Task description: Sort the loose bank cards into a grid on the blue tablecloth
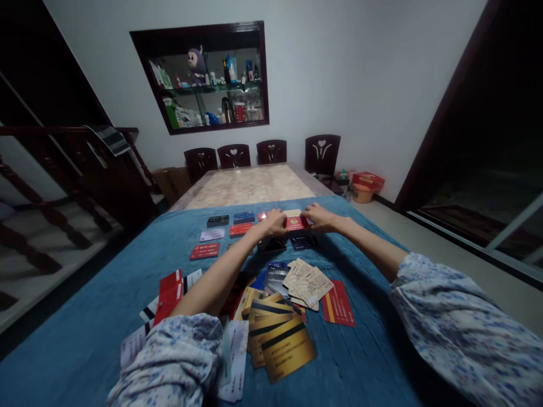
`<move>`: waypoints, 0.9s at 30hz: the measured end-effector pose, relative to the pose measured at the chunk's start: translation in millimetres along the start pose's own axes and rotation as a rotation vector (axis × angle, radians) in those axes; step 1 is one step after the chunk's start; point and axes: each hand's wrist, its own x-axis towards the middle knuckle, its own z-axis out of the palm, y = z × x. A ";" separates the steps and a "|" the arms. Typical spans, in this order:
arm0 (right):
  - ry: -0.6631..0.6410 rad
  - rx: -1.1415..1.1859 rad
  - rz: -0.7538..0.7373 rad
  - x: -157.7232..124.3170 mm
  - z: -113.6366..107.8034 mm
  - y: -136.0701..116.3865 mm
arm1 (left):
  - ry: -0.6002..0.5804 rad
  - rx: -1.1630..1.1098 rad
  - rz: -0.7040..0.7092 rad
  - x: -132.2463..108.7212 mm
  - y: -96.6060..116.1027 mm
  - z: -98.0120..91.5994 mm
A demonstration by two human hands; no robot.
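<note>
The left hand (275,223) and right hand (321,218), fingers curled narrow, pinch a red card (296,223) between them, far out on the blue-covered desk (365,356). Loose cards (282,339) lie nearer, and dark chairs (271,151) stand along the white wall (360,85).

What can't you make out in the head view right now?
Head view only:
Red card: ends covered by left hand and right hand; grip unclear.
Row of cards: print too small.
Card pile: partly hidden under left forearm.

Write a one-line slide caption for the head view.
Left hand and right hand touch a red card beyond scattered cards on a blue cloth.
</note>
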 end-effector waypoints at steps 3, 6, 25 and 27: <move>-0.038 -0.004 0.063 3.3 0.2 3.4 | -0.013 0.011 -0.012 9.1 2.9 2.2; -0.075 0.004 0.116 7.1 1.1 5.9 | -0.026 0.020 -0.019 16.9 5.2 4.9; -0.196 0.020 0.178 25.7 15.4 15.4 | -0.174 0.064 -0.090 33.8 14.1 10.5; -0.200 0.021 0.176 28.5 15.2 15.5 | -0.185 0.062 -0.091 34.0 15.0 8.9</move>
